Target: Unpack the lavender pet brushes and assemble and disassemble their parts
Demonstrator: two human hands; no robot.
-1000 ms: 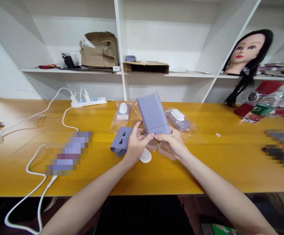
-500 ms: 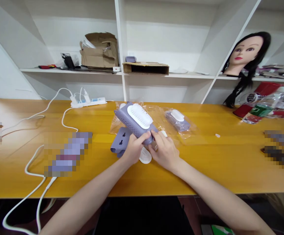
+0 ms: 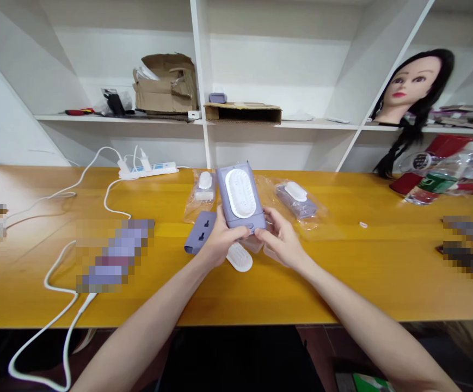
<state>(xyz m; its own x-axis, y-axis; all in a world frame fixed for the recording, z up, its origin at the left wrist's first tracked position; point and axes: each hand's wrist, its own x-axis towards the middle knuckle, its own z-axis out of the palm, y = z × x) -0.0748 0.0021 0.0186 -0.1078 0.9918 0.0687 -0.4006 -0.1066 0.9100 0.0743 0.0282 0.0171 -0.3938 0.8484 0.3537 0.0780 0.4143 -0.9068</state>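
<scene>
Both forearms come in from the near edge. The left hand (image 3: 220, 240) and right hand (image 3: 280, 238) both grip the lower end of a lavender plastic housing (image 3: 240, 191), fingers closed on its sides, holding it just above the bench, tilted up with the far end away from the person. Housing is a rounded rectangular slab, matte, with a glossy white oval perforated panel (image 3: 240, 193) set in its face. Just below the hands a white oval ribbed piece (image 3: 239, 257) lies on the bench, and pale translucent pink plastic pieces (image 3: 253, 244) sit under the right hand. Left of the hands is a lavender socket block (image 3: 199, 233) with dark outlet slots. Clear plastic bags (image 3: 297, 202) lie just beyond, on glossy yellow wood (image 3: 350, 272). Further left, white cables (image 3: 75, 316) run to a white power strip (image 3: 146, 170). Far off, white shelf (image 3: 321, 125) holds a torn cardboard box (image 3: 165, 84) and a mannequin head (image 3: 411, 81) with long black hair.
</scene>
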